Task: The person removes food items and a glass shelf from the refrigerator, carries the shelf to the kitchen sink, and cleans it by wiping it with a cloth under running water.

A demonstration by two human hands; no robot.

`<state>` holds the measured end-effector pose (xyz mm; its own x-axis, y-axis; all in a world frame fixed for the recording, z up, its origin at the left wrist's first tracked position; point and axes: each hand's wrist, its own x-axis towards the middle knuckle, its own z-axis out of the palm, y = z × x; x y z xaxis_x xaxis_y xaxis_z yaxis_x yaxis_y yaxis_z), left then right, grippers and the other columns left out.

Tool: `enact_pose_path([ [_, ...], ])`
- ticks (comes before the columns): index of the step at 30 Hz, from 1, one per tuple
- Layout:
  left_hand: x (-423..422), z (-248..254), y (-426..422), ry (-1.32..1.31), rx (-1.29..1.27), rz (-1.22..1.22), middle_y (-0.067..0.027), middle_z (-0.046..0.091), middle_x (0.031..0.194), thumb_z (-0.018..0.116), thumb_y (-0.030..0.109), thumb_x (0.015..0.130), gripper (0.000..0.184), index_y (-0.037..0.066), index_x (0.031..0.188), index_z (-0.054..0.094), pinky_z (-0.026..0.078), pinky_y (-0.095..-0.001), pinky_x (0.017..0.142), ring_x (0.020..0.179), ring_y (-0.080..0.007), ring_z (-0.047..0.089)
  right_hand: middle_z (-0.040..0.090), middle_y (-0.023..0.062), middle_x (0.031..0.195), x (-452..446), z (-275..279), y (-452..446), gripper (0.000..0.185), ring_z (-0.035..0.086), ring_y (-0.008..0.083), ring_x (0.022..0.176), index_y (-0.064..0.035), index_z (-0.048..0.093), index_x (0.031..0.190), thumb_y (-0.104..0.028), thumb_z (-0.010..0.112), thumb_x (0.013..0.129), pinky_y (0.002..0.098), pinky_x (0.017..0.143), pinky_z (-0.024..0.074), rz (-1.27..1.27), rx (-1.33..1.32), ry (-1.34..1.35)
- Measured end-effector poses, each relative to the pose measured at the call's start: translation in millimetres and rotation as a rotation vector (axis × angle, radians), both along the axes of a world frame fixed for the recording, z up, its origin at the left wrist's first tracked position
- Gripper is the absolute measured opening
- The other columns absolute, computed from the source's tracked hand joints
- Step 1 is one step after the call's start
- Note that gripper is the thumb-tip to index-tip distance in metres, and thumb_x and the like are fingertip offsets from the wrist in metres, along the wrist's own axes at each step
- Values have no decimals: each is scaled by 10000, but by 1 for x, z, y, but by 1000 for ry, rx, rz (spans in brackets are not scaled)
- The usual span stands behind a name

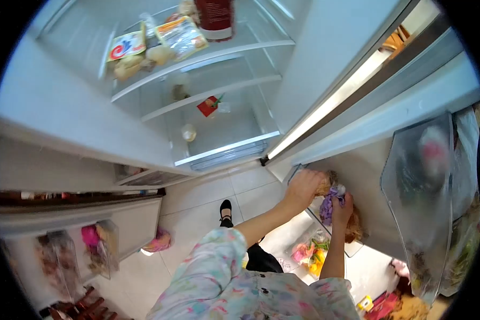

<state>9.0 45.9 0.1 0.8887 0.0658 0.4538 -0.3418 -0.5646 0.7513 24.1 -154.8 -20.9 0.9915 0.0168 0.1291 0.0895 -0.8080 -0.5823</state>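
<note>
Both of my hands are at the lower bin of the open right fridge door. My left hand (305, 188) is curled at the bin's upper end, its fingers against a brownish bagged item (323, 186). Beside it, my right hand (342, 208) has its fingers closed on a crumpled purple bag (326, 209). An orange-brown bagged item (353, 226) lies just below my right hand in the same bin. The bin's clear wall (295, 172) shows near my left wrist.
Fridge shelves (208, 109) ahead hold packets, a dark red container (216, 18) and a small red packet (208, 106). The left door (136, 213) stands open with filled bins. Colourful bags (312, 253) lie on the floor; a pink bag (159, 241) sits left.
</note>
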Motion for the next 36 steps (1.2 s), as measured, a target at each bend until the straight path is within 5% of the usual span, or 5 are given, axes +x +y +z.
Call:
enact_pose_path([
  [4, -4, -10, -11, -14, 47, 100, -129, 533, 1021, 619, 28, 660, 438, 48, 1077, 488, 404, -388, 834, 991, -315, 474, 483, 181, 1201, -7, 15, 4, 419, 462, 292, 1112, 8, 493, 1141, -83, 563, 738, 338, 956, 340, 10, -61, -33],
  [12, -38, -45, 117, 163, -99, 660, -165, 514, 1087, 601, 71, 719, 320, 38, 1028, 524, 369, -413, 907, 1069, -329, 447, 553, 96, 858, -66, 108, 105, 293, 549, 168, 801, 21, 552, 973, 53, 440, 704, 285, 713, 464, 220, 513, 190],
  [19, -15, -106, 286, 391, 218, 1068, -196, 415, 1238, 627, 98, 713, 484, 48, 1165, 458, 332, -422, 941, 1132, -354, 387, 551, 153, 722, 26, 15, 280, 247, 537, 283, 607, -2, 612, 741, -248, 609, 767, 351, 583, 422, 458, 403, 246],
  [29, 23, -145, 372, 246, 69, 1012, -124, 536, 807, 537, 44, 703, 53, 1, 731, 523, 412, -395, 630, 677, -298, 494, 413, 154, 1292, 142, -106, 439, 434, 534, 307, 1026, -85, 419, 1240, -234, 458, 835, 392, 828, 459, 637, -58, 11],
  [36, 77, -140, 445, 493, 84, 910, -120, 537, 824, 548, 33, 700, 89, 11, 778, 511, 427, -361, 595, 653, -261, 501, 496, 181, 1178, 147, -139, 442, 450, 591, 296, 904, -54, 474, 1174, -216, 571, 765, 400, 737, 492, 637, -248, 179],
])
